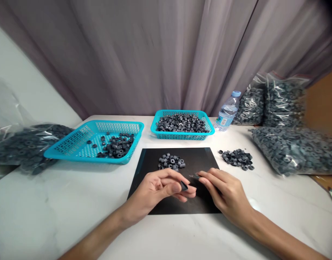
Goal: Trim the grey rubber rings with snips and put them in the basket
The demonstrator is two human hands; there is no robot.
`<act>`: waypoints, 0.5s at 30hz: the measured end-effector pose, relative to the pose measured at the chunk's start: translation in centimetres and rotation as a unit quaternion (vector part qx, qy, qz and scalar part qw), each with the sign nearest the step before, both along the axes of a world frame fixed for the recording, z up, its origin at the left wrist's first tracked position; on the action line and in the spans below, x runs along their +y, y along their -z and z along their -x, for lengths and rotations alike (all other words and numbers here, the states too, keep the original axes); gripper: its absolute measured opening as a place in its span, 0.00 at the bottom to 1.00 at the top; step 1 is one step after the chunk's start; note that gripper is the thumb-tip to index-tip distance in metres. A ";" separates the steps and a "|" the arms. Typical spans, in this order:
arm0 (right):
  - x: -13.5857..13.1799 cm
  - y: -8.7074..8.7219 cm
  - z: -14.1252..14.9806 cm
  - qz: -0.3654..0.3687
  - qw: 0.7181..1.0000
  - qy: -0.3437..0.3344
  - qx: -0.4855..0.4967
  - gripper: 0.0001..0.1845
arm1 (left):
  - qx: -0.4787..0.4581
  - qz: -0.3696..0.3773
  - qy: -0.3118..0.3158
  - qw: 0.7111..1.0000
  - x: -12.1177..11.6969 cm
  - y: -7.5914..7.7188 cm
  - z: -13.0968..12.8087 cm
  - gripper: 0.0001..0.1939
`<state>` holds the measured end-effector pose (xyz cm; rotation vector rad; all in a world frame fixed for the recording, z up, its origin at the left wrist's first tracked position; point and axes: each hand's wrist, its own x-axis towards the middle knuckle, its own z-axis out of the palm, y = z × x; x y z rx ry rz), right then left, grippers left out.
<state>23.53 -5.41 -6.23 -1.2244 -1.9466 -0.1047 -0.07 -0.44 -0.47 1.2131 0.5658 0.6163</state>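
Nearest, over a black rectangular mat [155,202] on the white marble-patterned counter [46,216], a small dark grey ring-shaped part [184,186] is pinched in the curled fingers of the left hand [157,189]. The right hand [225,191] is closed loosely on what may be a thin dark tool [194,176]; blur prevents certainty. An inspection or trimming step seems in hand, and steady alignment is called for next. Beyond lie a small pile of grey rings [171,161] and two turquoise perforated plastic baskets [73,144].

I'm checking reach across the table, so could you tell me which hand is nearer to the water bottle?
The right hand. It lies on the black mat's right part, below and slightly left of the water bottle; the left hand, holding a small dark ring, sits farther left.
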 end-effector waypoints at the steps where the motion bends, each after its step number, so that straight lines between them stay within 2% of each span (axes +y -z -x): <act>1: 0.0 0.0 0.0 0.003 1.000 0.001 0.000 0.13 | 0.000 0.003 -0.003 1.000 0.0 0.1 0.0 0.10; 15: 0.0 0.1 -0.1 0.006 1.000 -0.003 -0.004 0.12 | -0.007 0.025 -0.019 0.999 0.0 0.0 -0.1 0.10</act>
